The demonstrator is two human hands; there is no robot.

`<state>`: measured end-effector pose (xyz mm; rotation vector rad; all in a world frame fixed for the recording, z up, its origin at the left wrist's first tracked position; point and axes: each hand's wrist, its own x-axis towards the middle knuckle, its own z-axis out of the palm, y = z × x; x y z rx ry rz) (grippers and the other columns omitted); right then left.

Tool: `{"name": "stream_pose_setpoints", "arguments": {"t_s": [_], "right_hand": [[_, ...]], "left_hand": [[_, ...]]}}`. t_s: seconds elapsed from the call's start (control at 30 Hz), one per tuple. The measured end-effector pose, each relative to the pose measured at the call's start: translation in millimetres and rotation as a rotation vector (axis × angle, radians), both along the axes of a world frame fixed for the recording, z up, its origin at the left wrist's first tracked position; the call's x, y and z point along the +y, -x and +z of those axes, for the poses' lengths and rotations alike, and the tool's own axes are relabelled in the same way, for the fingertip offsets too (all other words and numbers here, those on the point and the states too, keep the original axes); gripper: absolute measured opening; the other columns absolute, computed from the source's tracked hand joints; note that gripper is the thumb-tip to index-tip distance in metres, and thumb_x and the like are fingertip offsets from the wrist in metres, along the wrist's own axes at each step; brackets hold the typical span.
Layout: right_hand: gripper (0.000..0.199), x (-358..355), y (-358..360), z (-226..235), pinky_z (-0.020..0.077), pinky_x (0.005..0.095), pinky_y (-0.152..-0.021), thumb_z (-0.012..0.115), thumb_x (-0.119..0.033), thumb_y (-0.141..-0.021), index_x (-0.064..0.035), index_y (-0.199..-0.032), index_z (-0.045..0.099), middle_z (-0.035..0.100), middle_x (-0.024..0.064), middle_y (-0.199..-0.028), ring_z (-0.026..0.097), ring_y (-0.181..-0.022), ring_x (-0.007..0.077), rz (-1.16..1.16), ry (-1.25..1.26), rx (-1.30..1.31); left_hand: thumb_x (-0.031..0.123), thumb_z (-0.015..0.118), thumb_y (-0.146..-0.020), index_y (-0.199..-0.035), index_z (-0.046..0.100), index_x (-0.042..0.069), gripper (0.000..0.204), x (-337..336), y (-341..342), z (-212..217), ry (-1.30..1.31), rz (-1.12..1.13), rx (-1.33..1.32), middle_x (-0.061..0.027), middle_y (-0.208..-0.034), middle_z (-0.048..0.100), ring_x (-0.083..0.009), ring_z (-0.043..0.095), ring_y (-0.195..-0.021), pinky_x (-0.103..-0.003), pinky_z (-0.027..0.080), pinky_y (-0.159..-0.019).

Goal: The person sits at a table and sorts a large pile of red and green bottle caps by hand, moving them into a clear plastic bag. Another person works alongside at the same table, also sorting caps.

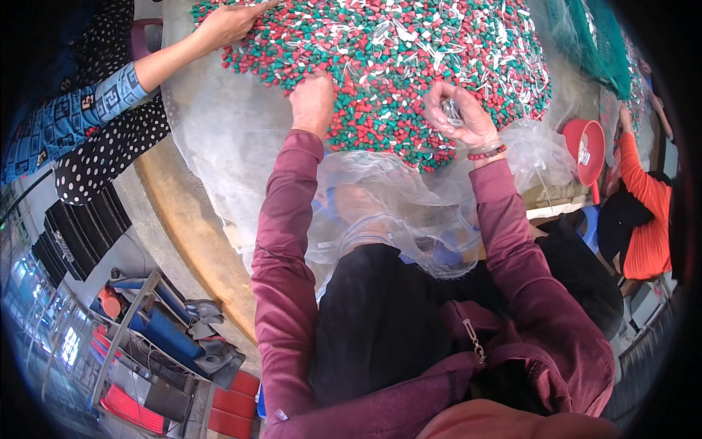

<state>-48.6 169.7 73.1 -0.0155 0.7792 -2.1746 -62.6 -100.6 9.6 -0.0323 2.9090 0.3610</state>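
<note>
A wide heap of small red and green cone-like pieces (380, 88) lies before me, with white and clear slivers (395, 31) strewn among them. My left hand (313, 102) is closed at the heap's near left side; its fingers point down among the pieces, and what they pinch, if anything, is hidden. To its right, my right hand (462, 115) is turned partly palm up, with curled fingers around a small bunch of clear and white slivers (450, 111). A red beaded bracelet circles that wrist.
Sheer white netting (395, 190) spreads under the heap and over my lap. A co-worker's hand (230, 25) reaches in at the upper left. A red dipper (585, 150) stands at right, near green netting (603, 44). Another person in orange (647, 219) works farther right.
</note>
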Motion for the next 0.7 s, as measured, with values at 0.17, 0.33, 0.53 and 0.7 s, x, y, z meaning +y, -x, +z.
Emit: {"name": "stream_pose_setpoints", "arguments": {"t_s": [0.17, 0.33, 0.53, 0.7], "right_hand": [[0.028, -26.0, 29.9, -18.5, 0.0364, 0.0228, -0.04, 0.055, -0.03, -0.092, -0.0025, -0.092, 0.056, 0.05, 0.0004, -0.061, 0.047, -0.049, 0.0091, -0.015, -0.551, 0.088], [0.019, -60.3, 35.7, -52.9, 0.0482, 0.042, -0.061, 0.057, -0.02, -0.086, -0.0042, -0.097, 0.059, 0.065, 0.013, -0.076, 0.064, -0.071, 0.0294, 0.17, -1.527, 1.082], [0.01, -72.7, 16.8, -54.4, 0.05, 0.0419, -0.063, 0.058, -0.012, -0.082, -0.0028, -0.081, 0.062, 0.066, 0.0158, -0.08, 0.066, -0.073, 0.0314, 0.503, -1.604, 1.083], [0.011, -47.6, -5.1, -37.0, 0.0253, 0.0184, -0.04, 0.062, -0.018, -0.089, -0.0069, -0.09, 0.063, 0.051, -0.0059, -0.066, 0.036, -0.048, 0.0009, 0.152, -0.765, 0.136]], "left_hand": [[0.026, 0.065, -0.078, -0.087, 0.066, 0.003, 0.025, 5.4, -13.7, 19.2, -0.219, 0.031, -0.15, -0.0172, -0.075, 0.066, -0.0344, 0.065, -0.076, -0.044, 0.05, -0.067], [0.019, 0.064, -0.074, -0.093, 0.069, 0.007, 0.023, -3.1, -27.9, 41.1, -0.641, 0.245, -0.086, -0.0069, -0.06, 0.06, -0.0181, 0.06, -0.057, -0.034, 0.047, -0.057], [0.022, 0.06, -0.091, -0.086, 0.056, 0.006, 0.018, -25.2, -23.5, 70.2, -1.5, 0.621, -0.355, 0.0062, -0.062, 0.043, -0.0009, 0.034, -0.047, -0.015, 0.018, -0.036], [0.024, 0.048, -0.094, -0.081, 0.049, 0.005, 0.023, -37.6, -20.6, 84.7, -2.009, 0.532, -0.395, 0.0007, -0.068, 0.041, -0.0037, 0.036, -0.05, -0.014, 0.021, -0.035]]}}
